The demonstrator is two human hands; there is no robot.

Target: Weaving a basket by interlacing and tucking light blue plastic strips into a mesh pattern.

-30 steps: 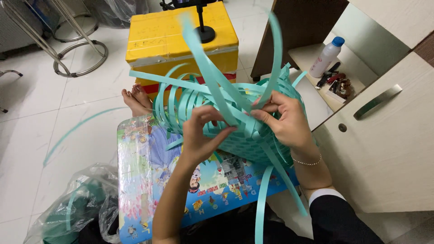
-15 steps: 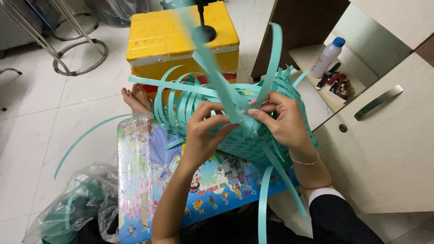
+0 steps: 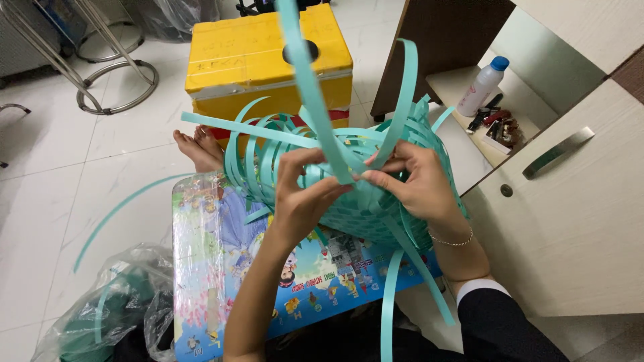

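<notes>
My left hand (image 3: 302,194) and right hand (image 3: 409,181) pinch one teal strip (image 3: 315,87), fingers closed tight on it, above the half-woven basket (image 3: 362,214) on the picture-covered surface (image 3: 221,268). I think the springy strip could slip and unweave. The basket looks empty. The plastic bag (image 3: 100,315) holds more strips.

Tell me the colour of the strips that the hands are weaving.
Light teal strips, seen clearly in the head view.
</notes>
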